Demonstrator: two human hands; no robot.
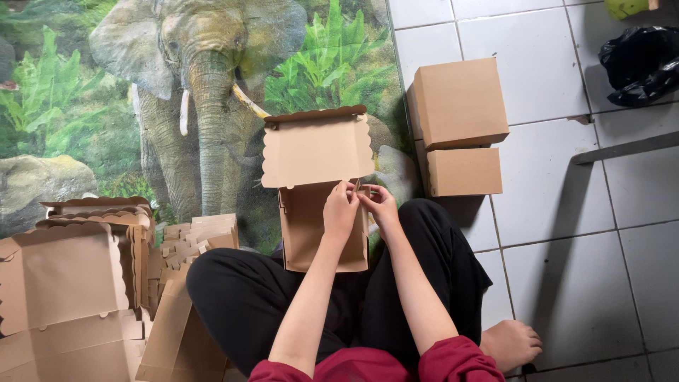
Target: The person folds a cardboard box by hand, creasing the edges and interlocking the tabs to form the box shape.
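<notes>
The half-folded cardboard box [315, 185] rests on my lap between my crossed legs, its scalloped lid [316, 147] standing open and leaning away from me over the elephant-print mat [106, 92]. Both my hands meet at the box's right wall, near the top corner where the lid hinges. My left hand [340, 210] has its fingers closed together, pinching the upper edge of that wall; my right hand [380, 203] pinches the same edge just beside it, fingertips pressed on a small tab of card. The two hands are touching or very nearly so; I cannot tell whether the tab is already in its slot, since my fingers hide it.

To my left, at the mat's near edge, sit the flat cut blanks [192, 240] in a loose stack, and beyond them toward the left corner the finished scalloped boxes [67, 283], nested and open. To my right, where the mat's edge meets the white tiled floor [566, 212], two closed plain cartons [460, 127] stand one behind the other. A black plastic bag [640, 64] lies well apart in the far right corner of the floor.

What worries me: the card is thin, and if I force the tab at an angle it may crease or tear at the scallop. The box is only propped on my legs, so a hard push could tip it forward and spring the other folded walls loose. The open lid could also flop down onto my knuckles.
</notes>
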